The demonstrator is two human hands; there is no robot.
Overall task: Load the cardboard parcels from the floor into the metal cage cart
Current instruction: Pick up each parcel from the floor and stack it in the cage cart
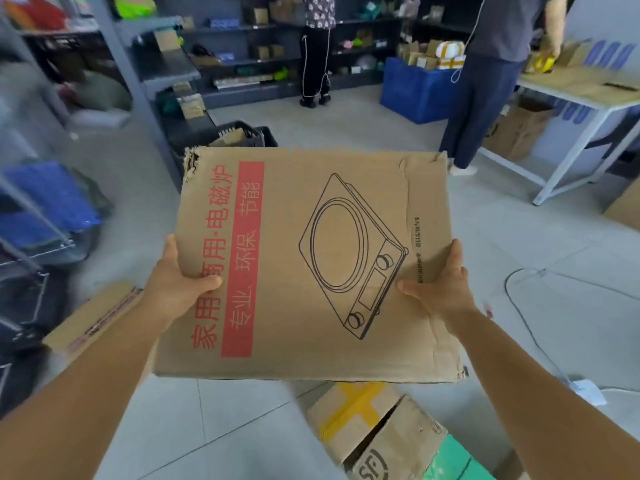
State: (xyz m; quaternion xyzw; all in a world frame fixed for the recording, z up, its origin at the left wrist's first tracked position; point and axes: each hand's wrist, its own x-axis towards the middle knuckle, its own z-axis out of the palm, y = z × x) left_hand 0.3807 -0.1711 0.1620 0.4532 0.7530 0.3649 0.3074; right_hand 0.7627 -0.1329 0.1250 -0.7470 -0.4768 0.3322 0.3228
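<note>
the room is a storeroom with a grey tiled floor point(346, 133), dark shelves point(263, 60) behind and a blurred metal frame point(31, 237) at the left, maybe the cage cart. the flat cardboard parcel point(311, 265) is in the air, level, carried by both side edges so it probably does not tip. the left hand point(180, 282) and the right hand point(440, 289) each grip one edge, thumb on top. more parcels point(374, 427) lie on the floor below.
</note>
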